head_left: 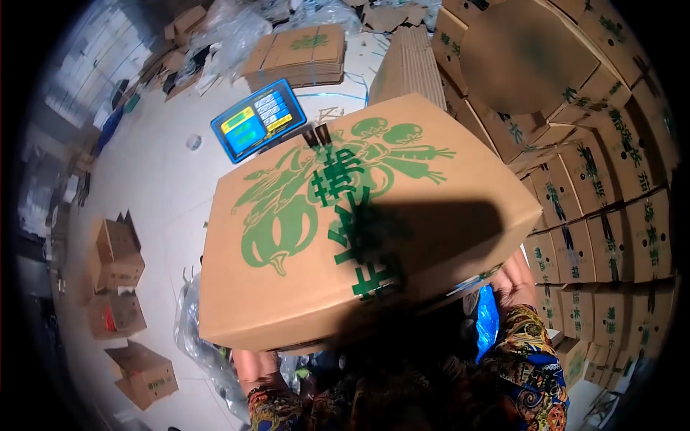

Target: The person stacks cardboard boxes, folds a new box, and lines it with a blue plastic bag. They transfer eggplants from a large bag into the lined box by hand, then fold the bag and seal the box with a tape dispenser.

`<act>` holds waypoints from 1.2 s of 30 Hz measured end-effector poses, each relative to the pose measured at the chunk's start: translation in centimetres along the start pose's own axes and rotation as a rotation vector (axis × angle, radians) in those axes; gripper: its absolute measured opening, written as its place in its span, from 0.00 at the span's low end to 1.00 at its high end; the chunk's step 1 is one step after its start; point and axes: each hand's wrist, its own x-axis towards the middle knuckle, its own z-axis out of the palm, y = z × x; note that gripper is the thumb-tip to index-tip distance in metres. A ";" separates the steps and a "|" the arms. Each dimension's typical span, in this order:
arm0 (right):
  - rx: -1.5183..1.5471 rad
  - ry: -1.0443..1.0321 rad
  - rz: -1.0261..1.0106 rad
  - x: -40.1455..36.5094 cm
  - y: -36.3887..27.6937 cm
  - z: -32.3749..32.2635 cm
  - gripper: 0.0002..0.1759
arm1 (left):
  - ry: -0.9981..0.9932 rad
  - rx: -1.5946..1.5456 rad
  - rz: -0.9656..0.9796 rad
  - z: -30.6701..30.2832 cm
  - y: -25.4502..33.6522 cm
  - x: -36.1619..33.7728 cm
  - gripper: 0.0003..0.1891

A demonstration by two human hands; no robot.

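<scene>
Between my two hands is a large closed cardboard box (302,302) with green vegetable drawings and green lettering printed on its top. It is held up in front of me, tilted, with a dark shadow across part of it. My left hand (255,365) supports it from under the near left edge, its fingers hidden by the box. At the right end, my right hand (514,280) holds the lower edge, its fingers also mostly out of sight. Just beyond the box stands a blue digital scale display (259,120) with a keypad.
Stacked printed boxes (604,244) form a wall along the right. Flattened, strapped cartons (298,56) lie at the back, beside clear plastic sheeting (226,36). Several open boxes (115,251) sit on the white floor (154,208) at left. A plastic bag (194,337) is near my left arm.
</scene>
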 end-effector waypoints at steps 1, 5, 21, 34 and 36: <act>0.000 0.001 0.022 -0.5 0.8 -0.1 0.31 | 0.016 -0.014 -0.010 -1.0 -0.6 -0.7 0.34; 0.021 -0.017 0.037 -1.4 1.3 0.7 0.31 | 0.053 -0.049 -0.025 -3.1 -2.4 -2.3 0.33; 0.395 -0.304 -0.086 -0.1 -11.6 8.6 0.30 | -0.192 -0.079 -0.025 12.8 0.9 4.2 0.30; 0.854 -0.520 -0.147 -2.2 -15.5 7.8 0.30 | -0.347 -0.109 0.006 22.2 4.7 3.9 0.28; 0.937 -0.538 -0.201 -3.1 -16.5 5.9 0.30 | -0.378 -0.132 0.023 23.7 5.9 3.1 0.28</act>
